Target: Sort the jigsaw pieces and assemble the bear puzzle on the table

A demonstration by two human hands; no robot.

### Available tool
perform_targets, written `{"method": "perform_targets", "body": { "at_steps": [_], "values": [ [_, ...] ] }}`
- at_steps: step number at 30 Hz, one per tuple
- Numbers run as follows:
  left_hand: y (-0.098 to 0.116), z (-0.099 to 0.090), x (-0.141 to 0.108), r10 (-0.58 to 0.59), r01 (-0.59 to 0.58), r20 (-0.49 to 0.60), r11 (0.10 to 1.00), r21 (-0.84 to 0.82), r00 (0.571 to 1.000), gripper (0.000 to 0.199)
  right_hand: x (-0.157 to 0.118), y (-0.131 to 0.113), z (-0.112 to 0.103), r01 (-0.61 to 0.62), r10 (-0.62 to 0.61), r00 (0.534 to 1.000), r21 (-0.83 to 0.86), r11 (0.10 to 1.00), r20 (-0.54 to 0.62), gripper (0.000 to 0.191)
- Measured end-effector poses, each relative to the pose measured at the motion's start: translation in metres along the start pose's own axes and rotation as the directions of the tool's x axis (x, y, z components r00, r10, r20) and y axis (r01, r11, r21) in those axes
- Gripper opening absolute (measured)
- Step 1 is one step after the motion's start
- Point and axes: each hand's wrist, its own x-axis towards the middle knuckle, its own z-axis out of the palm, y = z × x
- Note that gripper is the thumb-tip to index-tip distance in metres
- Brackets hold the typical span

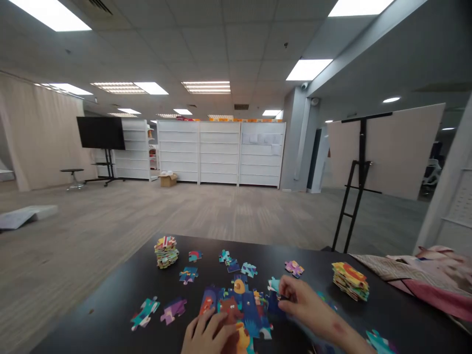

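Observation:
A partly joined jigsaw puzzle [250,309] with dark blue ground and cartoon animals lies at the front middle of the black table. My left hand [210,332] rests on its lower left part, fingers spread and stretched out. At the puzzle's right side, my right hand [304,300] is closed in a pinch on the edge of a dark blue puzzle piece [273,304]; its fingers partly hide the piece. Just above that lies a teal piece [273,284]. Loose pieces around include a pink-purple piece [294,268], a light blue piece [249,269] and a purple piece [173,310].
Stacks of puzzle pieces stand at the table's far left [166,252] and right [350,281]. A teal-white piece [145,313] lies at left, another teal piece [379,341] by my right forearm. Patterned cloth [435,280] is bunched at the right edge. An easel [356,196] stands beyond.

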Motion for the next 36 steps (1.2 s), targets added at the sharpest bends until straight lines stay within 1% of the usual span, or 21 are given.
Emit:
{"method": "perform_targets", "body": {
  "at_steps": [1, 3, 5, 6, 8, 10, 12, 13, 14, 16, 17, 18, 19, 21, 22, 24, 26, 29, 33, 36],
  "values": [
    [0.006, -0.011, 0.008, -0.053, 0.054, 0.015, 0.998, -0.040, 0.998, 0.040, 0.009, 0.000, 0.002, 0.018, -0.023, 0.999, 0.134, 0.991, 0.032, 0.020],
    [0.019, -0.035, 0.028, -0.071, 0.079, 0.052, 0.984, -0.158, 0.996, 0.050, 0.024, 0.002, 0.010, 0.014, -0.044, 0.996, 0.343, 0.939, 0.081, 0.038],
    [0.027, -0.052, 0.054, -0.083, 0.095, 0.051, 0.947, -0.306, 0.995, 0.045, 0.035, 0.005, 0.021, -0.021, -0.031, 0.994, 0.449, 0.893, 0.108, 0.049],
    [0.029, -0.055, 0.067, -0.093, 0.110, 0.063, 0.921, -0.374, 0.994, 0.044, 0.038, 0.006, 0.027, -0.048, -0.010, 0.993, 0.484, 0.874, 0.116, 0.052],
    [0.032, -0.049, 0.092, -0.071, 0.119, 0.111, 0.841, -0.527, 0.991, 0.045, 0.038, 0.008, 0.037, -0.110, 0.044, 0.990, 0.544, 0.832, 0.133, 0.057],
    [0.032, -0.033, 0.110, -0.014, 0.114, 0.148, 0.711, -0.694, 0.989, 0.043, 0.035, 0.008, 0.043, -0.167, 0.088, 0.983, 0.584, 0.795, 0.161, 0.059],
    [0.030, -0.016, 0.120, 0.008, 0.117, 0.149, 0.579, -0.807, 0.989, 0.037, 0.030, 0.007, 0.044, -0.206, 0.107, 0.975, 0.606, 0.769, 0.195, 0.059],
    [0.027, -0.011, 0.122, 0.006, 0.121, 0.147, 0.538, -0.834, 0.989, 0.033, 0.028, 0.008, 0.043, -0.203, 0.105, 0.976, 0.606, 0.769, 0.193, 0.059],
    [0.021, -0.010, 0.123, 0.014, 0.117, 0.146, 0.532, -0.839, 0.989, 0.030, 0.027, 0.009, 0.040, -0.174, 0.093, 0.982, 0.594, 0.786, 0.166, 0.057],
    [0.002, -0.018, 0.124, 0.072, 0.088, 0.157, 0.578, -0.811, 0.985, 0.026, 0.027, 0.014, 0.032, -0.063, 0.044, 0.998, 0.520, 0.852, 0.049, 0.050],
    [-0.011, -0.026, 0.124, 0.117, 0.061, 0.174, 0.634, -0.771, 0.978, 0.025, 0.028, 0.017, 0.027, 0.004, 0.008, 1.000, 0.459, 0.888, -0.023, 0.046],
    [-0.026, -0.035, 0.125, 0.138, 0.055, 0.198, 0.674, -0.737, 0.970, 0.024, 0.029, 0.022, 0.022, 0.052, -0.020, 0.996, 0.399, 0.915, -0.083, 0.042],
    [-0.041, -0.045, 0.125, 0.129, 0.059, 0.211, 0.707, -0.705, 0.969, 0.024, 0.031, 0.026, 0.017, 0.080, -0.036, 0.991, 0.349, 0.934, -0.131, 0.039],
    [-0.068, -0.059, 0.125, 0.088, 0.085, 0.232, 0.762, -0.642, 0.969, 0.027, 0.034, 0.034, 0.010, 0.101, -0.054, 0.980, 0.249, 0.963, -0.189, 0.037],
    [-0.079, -0.062, 0.125, 0.069, 0.099, 0.244, 0.783, -0.614, 0.967, 0.029, 0.035, 0.036, 0.009, 0.099, -0.057, 0.977, 0.198, 0.975, -0.205, 0.037],
    [-0.094, -0.062, 0.126, 0.045, 0.121, 0.272, 0.818, -0.563, 0.961, 0.029, 0.036, 0.038, 0.009, 0.088, -0.062, 0.976, 0.114, 0.990, -0.209, 0.036],
    [-0.099, -0.056, 0.126, 0.034, 0.128, 0.289, 0.843, -0.523, 0.957, 0.027, 0.034, 0.035, 0.011, 0.078, -0.066, 0.983, 0.065, 0.995, -0.173, 0.033],
    [-0.097, -0.048, 0.127, 0.037, 0.107, 0.281, 0.872, -0.477, 0.959, 0.025, 0.031, 0.031, 0.016, 0.062, -0.061, 0.993, 0.015, 0.998, -0.103, 0.033],
    [-0.093, -0.047, 0.126, 0.076, 0.027, 0.223, 0.904, -0.426, 0.972, 0.025, 0.029, 0.030, 0.017, 0.049, -0.053, 0.996, -0.052, 0.997, -0.073, 0.034],
    [-0.094, -0.048, 0.126, 0.114, -0.029, 0.199, 0.920, -0.390, 0.973, 0.025, 0.028, 0.029, 0.015, 0.053, -0.059, 0.996, -0.091, 0.994, -0.060, 0.033]
  ]
}}
